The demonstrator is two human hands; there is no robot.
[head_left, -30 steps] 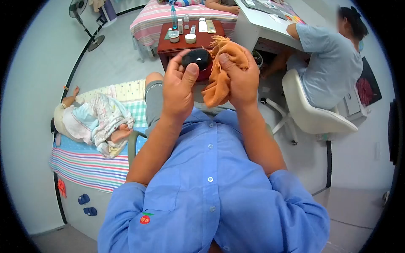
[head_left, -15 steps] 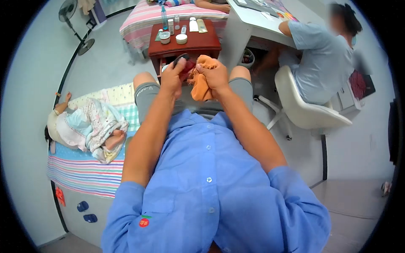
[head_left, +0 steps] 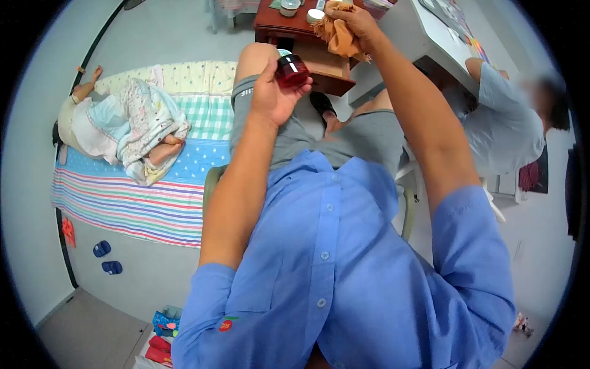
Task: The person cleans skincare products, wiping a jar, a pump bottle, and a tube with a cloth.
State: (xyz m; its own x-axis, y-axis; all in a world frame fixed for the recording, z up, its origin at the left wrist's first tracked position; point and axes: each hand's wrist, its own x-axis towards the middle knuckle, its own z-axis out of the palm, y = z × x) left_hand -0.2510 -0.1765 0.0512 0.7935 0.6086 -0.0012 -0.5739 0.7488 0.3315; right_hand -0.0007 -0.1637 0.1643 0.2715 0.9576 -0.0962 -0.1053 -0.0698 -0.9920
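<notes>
While left grip [head_left: 271, 98] held round dark-red jar [head_left: 292, 72], right grip [head_left: 360, 26] clutched orange cloth [head_left: 343, 40] near red-brown worktop [head_left: 270, 17] on grey floor [head_left: 175, 37].

No text is legible, even the lettering [head_left: 244, 93] on the shorts [head_left: 369, 136].

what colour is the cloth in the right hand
The cloth is orange; it shows in the head view, the only one.

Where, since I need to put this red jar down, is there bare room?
Bare floor lies beside the blue slippers, along the floor mat; more separates mat and red cabinet. Crowded: its top, with pale jars and, overlapping in view, the orange cloth.
</notes>
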